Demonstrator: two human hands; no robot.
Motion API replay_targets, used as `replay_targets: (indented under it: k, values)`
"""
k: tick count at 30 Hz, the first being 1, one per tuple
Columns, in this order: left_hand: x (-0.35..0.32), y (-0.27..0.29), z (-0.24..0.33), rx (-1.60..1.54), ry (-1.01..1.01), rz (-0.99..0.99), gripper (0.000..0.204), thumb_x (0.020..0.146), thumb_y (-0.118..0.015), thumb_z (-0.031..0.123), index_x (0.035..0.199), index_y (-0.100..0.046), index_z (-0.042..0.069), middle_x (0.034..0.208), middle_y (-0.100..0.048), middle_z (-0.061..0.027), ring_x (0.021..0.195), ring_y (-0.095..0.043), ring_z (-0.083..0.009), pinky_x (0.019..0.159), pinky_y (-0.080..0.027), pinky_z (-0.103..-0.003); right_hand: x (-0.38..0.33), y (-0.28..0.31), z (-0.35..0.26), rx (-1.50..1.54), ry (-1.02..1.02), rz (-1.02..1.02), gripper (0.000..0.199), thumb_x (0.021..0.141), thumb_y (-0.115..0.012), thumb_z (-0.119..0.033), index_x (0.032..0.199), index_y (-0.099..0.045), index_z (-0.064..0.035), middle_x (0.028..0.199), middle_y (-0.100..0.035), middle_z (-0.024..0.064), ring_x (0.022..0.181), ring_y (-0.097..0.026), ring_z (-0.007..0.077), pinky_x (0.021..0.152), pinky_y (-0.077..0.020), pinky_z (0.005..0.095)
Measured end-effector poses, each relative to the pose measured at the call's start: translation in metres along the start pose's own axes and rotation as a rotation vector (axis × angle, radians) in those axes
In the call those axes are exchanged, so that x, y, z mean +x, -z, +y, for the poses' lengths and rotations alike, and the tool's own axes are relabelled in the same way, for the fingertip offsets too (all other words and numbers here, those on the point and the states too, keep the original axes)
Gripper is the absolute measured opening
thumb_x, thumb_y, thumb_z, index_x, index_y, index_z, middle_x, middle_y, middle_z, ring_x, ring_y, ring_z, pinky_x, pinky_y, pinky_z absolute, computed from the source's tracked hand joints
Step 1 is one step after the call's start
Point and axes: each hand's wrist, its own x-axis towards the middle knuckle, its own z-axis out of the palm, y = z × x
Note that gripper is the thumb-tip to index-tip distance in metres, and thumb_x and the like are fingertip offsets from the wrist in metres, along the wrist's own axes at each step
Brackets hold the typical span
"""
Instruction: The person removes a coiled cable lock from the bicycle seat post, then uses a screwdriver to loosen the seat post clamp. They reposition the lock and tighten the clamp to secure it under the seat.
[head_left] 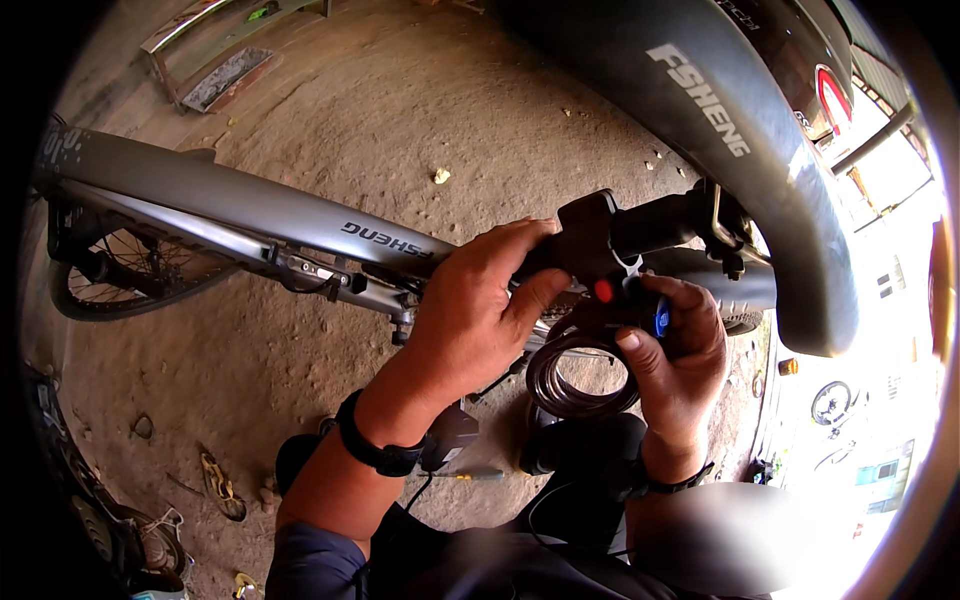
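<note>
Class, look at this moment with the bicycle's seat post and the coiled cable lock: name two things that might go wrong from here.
1. The left hand wraps the black clamp on the seat post while the right hand holds the lock body; a fingertip might get pinched between them.
2. The coiled cable lock hangs loose below, close to the rear tyre; it may swing and snag there.

Dirt floor (330,110), front wheel (130,275), black saddle (720,120), metal frame (215,60)

The left hand (470,310) hides part of the seat post clamp (590,240); the lower right is blurred.
</note>
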Motion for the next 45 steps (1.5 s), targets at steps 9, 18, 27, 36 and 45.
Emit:
replay_targets:
  k: [9, 18, 27, 36, 45]
  values:
    - [-0.018, -0.009, 0.003, 0.194, -0.12, 0.139, 0.042, 0.084, -0.078, 0.001, 0.124, -0.064, -0.002, 0.121, -0.07, -0.0191, 0.108, -0.068, -0.0362, 0.093, -0.054, -0.04, 0.0, 0.001, -0.001, 0.023, -0.017, -0.004, 0.041, 0.083, -0.084, -0.002, 0.118, -0.061, 0.002, 0.105, -0.069, 0.0054, 0.095, -0.065, 0.0124, 0.087, -0.0535, 0.0273]
    - [-0.016, -0.011, 0.0, 0.125, -0.046, 0.093, 0.047, 0.086, -0.079, 0.011, 0.129, -0.063, 0.0, 0.116, -0.07, -0.0181, 0.107, -0.067, -0.0359, 0.094, -0.051, -0.042, 0.002, 0.006, 0.001, 0.03, -0.039, -0.03, 0.048, 0.081, -0.085, -0.006, 0.121, -0.06, 0.0035, 0.105, -0.068, 0.0055, 0.096, -0.064, 0.0129, 0.087, -0.053, 0.028]
    - [-0.004, -0.002, -0.003, -0.232, 0.13, -0.037, 0.046, 0.091, -0.073, 0.001, 0.134, -0.058, -0.002, 0.123, -0.07, -0.0143, 0.114, -0.065, -0.0205, 0.098, -0.051, -0.033, 0.02, 0.009, -0.001, -0.297, 0.071, -0.201, 0.066, 0.077, -0.084, -0.009, 0.133, -0.054, 0.0103, 0.091, -0.069, 0.0059, 0.084, -0.064, 0.012, 0.081, -0.0515, 0.0288]
    - [0.001, 0.006, 0.001, -0.219, 0.129, -0.138, 0.041, 0.097, -0.07, 0.009, 0.134, -0.058, -0.003, 0.122, -0.069, -0.0113, 0.113, -0.063, -0.0165, 0.099, -0.049, -0.031, 0.037, 0.021, -0.004, -0.366, 0.044, -0.266, 0.053, 0.078, -0.078, -0.01, 0.124, -0.059, 0.0089, 0.09, -0.068, 0.009, 0.081, -0.06, 0.0133, 0.074, -0.0499, 0.0288]
    - [0.003, 0.002, 0.002, -0.261, 0.148, -0.111, 0.038, 0.097, -0.071, 0.01, 0.131, -0.06, 0.0, 0.117, -0.069, -0.0108, 0.107, -0.065, -0.0178, 0.095, -0.05, -0.031, 0.032, 0.031, -0.025, -0.002, -0.187, -0.09, 0.059, 0.082, -0.076, -0.026, 0.128, -0.058, 0.0063, 0.103, -0.071, 0.0145, 0.094, -0.07, 0.022, 0.087, -0.0567, 0.0344]
